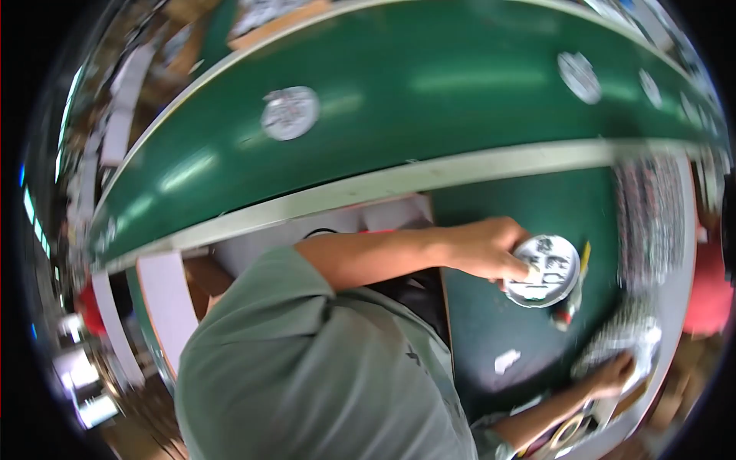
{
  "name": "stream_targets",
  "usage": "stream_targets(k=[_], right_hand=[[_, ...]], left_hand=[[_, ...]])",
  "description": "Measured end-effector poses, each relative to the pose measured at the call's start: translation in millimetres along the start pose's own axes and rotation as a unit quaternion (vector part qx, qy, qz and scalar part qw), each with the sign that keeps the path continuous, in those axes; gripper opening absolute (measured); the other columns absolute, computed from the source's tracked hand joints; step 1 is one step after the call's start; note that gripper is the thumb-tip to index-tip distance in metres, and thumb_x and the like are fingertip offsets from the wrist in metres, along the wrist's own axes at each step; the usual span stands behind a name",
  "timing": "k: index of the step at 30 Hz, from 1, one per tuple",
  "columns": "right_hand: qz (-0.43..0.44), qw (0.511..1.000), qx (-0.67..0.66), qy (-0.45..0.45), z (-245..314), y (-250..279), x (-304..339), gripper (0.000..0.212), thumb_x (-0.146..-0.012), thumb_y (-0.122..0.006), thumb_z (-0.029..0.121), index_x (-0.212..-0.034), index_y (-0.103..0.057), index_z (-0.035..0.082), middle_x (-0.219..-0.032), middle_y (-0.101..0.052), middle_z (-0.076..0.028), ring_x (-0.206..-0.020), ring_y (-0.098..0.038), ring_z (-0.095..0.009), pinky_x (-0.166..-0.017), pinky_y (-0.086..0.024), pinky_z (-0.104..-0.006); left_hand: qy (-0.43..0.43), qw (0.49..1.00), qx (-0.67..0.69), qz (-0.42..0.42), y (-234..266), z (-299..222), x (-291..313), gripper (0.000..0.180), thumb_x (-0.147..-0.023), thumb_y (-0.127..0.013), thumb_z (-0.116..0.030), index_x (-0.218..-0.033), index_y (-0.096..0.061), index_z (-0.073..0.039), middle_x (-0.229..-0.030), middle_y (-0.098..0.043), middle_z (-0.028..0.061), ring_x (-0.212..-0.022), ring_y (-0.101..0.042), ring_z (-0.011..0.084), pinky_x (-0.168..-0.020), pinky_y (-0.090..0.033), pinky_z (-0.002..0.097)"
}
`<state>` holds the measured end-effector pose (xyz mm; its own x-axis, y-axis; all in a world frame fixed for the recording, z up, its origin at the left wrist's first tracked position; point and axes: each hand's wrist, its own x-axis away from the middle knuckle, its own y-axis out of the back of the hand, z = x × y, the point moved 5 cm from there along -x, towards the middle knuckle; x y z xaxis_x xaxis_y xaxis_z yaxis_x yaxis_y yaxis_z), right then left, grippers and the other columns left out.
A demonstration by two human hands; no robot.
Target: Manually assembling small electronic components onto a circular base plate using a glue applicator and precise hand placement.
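Your left hand (484, 249) is clamping a white round dish (575, 276) by its rim, over the green surface (479, 314). Your right hand (613, 376) is resting at clear plastic packaging (632, 326); grip blurred, cannot tell. Judged step: you are steadying the dish; next move is likely needing a level hold. Beyond, a similar disc (291, 113) is lying on the green belt (429, 69).

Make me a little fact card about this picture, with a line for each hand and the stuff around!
Left hand: holding a round white piece with dark shapes on it
Right hand: at a shiny clear pile; its grip is unclear
Beside the white piece: a slim tool, yellow at one end
Long green surface: other round pieces, blurry
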<state>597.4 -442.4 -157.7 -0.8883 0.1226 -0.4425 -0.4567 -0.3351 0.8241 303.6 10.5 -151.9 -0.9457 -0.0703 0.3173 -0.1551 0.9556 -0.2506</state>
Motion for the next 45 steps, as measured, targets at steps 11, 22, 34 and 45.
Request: stream_targets(k=[11, 22, 34, 45], right_hand=[[0.022, 0.995, -0.097, 0.006, 12.5, -36.7, -5.0, 0.040, -0.104, -0.074, 0.036, -0.126, -0.081, 0.003, -0.122, -0.082, -0.013, -0.104, -0.079, -0.025, -0.097, -0.061, -0.0356], [-0.002, 0.998, -0.056, 0.031, 63.2, -27.9, 15.3, 0.034, -0.104, -0.070, 0.027, -0.121, -0.079, -0.002, -0.109, -0.081, -0.018, -0.095, -0.074, -0.030, -0.093, -0.058, -0.0430], [0.004, 0.988, -0.147, -0.042, 41.7, -27.0, 14.5, 0.024, -0.101, -0.071, 0.019, -0.110, -0.075, -0.003, -0.095, -0.077, -0.013, -0.085, -0.069, -0.022, -0.083, -0.057, -0.0379], [0.019, 0.981, -0.181, -0.063, 56.1, -23.4, 26.5, 0.019, -0.099, -0.073, 0.015, -0.101, -0.070, -0.004, -0.085, -0.072, -0.013, -0.078, -0.066, -0.019, -0.074, -0.055, -0.0374]], left_hand=[[-0.189, 0.580, -0.626, -0.485, 155.1, -72.7, 12.2, 0.044, -0.086, -0.083, -0.022, -0.122, -0.070, -0.001, -0.128, -0.070, 0.0196, -0.113, -0.071, 0.0361, -0.097, -0.056, 0.0517], [-0.257, 0.737, -0.547, -0.301, 51.9, -16.1, -6.4, 0.058, -0.087, -0.087, -0.028, -0.131, -0.064, 0.001, -0.147, -0.055, 0.0257, -0.138, -0.055, 0.0434, -0.116, -0.045, 0.0546], [-0.372, 0.728, -0.473, -0.327, 193.4, -136.1, -228.6, 0.027, -0.099, -0.068, -0.011, -0.125, -0.075, -0.007, -0.110, -0.077, 0.0200, -0.104, -0.075, 0.0410, -0.092, -0.059, 0.0485], [-0.147, 0.785, -0.560, -0.219, 233.6, -158.6, -221.8, 0.017, -0.100, -0.070, -0.013, -0.110, -0.081, -0.006, -0.099, -0.080, 0.0179, -0.091, -0.078, 0.0312, -0.082, -0.059, 0.0415]])
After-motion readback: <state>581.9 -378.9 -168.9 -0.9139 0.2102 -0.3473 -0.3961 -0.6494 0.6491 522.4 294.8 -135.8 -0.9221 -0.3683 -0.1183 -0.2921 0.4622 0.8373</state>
